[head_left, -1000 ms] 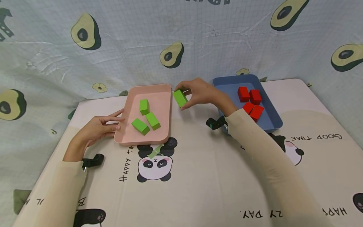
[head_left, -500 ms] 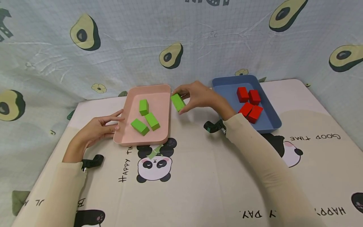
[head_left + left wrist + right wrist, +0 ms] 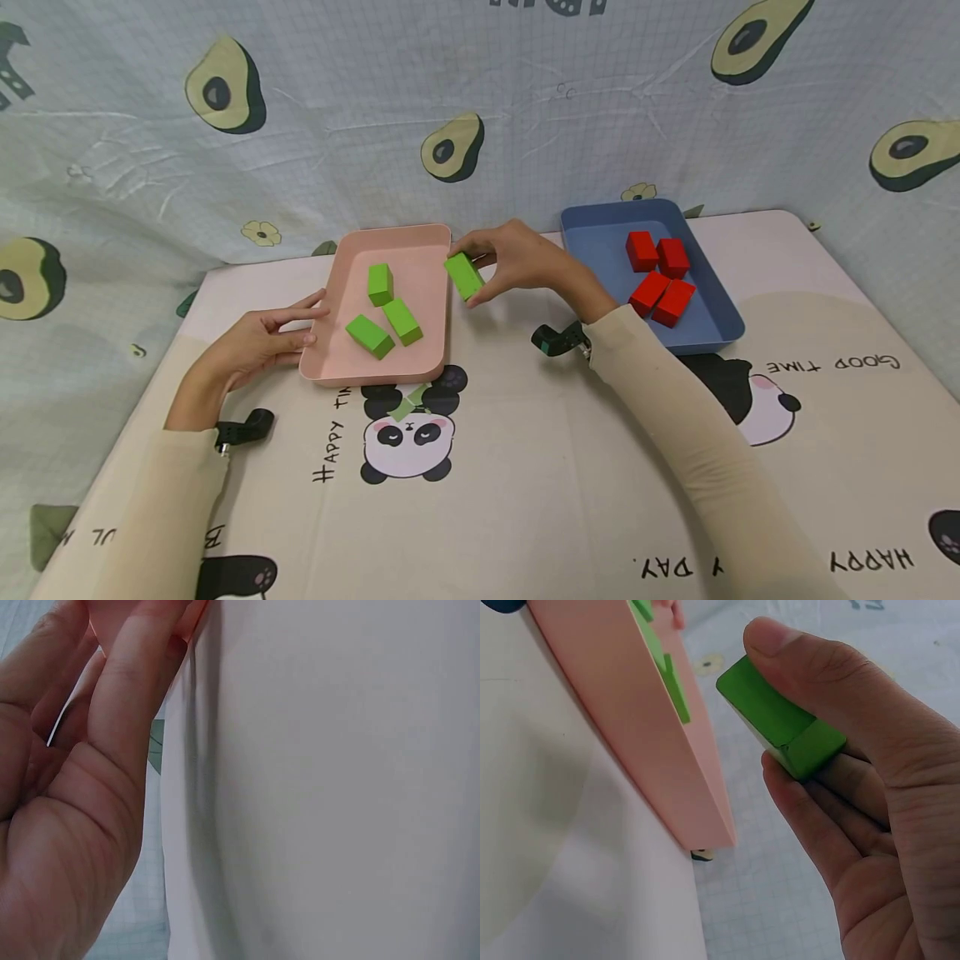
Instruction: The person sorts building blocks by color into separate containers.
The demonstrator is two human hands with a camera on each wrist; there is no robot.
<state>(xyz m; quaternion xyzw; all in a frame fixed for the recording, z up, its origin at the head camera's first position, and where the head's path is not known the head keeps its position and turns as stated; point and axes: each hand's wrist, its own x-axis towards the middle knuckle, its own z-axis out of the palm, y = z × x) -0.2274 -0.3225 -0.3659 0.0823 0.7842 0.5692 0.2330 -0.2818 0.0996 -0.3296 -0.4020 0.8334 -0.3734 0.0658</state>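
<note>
A green block (image 3: 464, 277) is pinched between the thumb and fingers of my right hand (image 3: 517, 262), held tilted just past the right rim of the pink tray (image 3: 438, 367). In the right wrist view, that green block (image 3: 784, 720) is beside the tray's wall (image 3: 637, 727), apart from it. Green blocks (image 3: 380, 285) lie in the pink tray, three in all. My left hand (image 3: 251, 346) touches the tray's left side with its fingers extended. From the left wrist, only a bit of pink tray (image 3: 112, 622) shows behind the fingers.
A blue tray (image 3: 712, 325) with several red blocks (image 3: 673, 302) stands at the right, close to my right forearm. The table (image 3: 517, 467) has a panda-print cover. A hanging avocado-print cloth (image 3: 322, 158) rises behind the table's back edge.
My right hand has moved a little left and toward me, carrying the green block nearer to the pink tray's right rim. The left hand stays at the tray.
</note>
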